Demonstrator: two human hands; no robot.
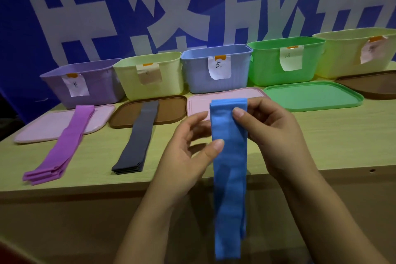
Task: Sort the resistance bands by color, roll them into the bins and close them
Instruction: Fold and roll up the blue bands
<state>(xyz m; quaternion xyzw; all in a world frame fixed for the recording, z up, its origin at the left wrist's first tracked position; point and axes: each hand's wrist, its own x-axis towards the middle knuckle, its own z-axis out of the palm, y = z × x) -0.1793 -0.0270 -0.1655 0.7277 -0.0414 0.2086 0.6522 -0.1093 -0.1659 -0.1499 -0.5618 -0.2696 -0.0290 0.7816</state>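
Both hands hold a stack of blue resistance bands [230, 178] upright in front of the table edge, its lower end hanging below the tabletop. My right hand [276, 135] pinches the top of the stack with thumb in front. My left hand [188, 152] pinches it lower, thumb on the front face. Purple bands [62, 146] lie stacked at the left, partly on a pink lid [38, 128]. Grey bands [137, 137] lie beside them, their far end on a brown lid [171, 111]. The blue bin [214, 68] stands open behind the hands.
A row of open labelled bins stands at the back: purple [85, 83], pale yellow [150, 75], blue, green [282, 60], pale yellow [355, 51]. A pink lid [199, 105], a green lid [312, 96] and a brown lid [368, 85] lie in front. A blue banner hangs behind.
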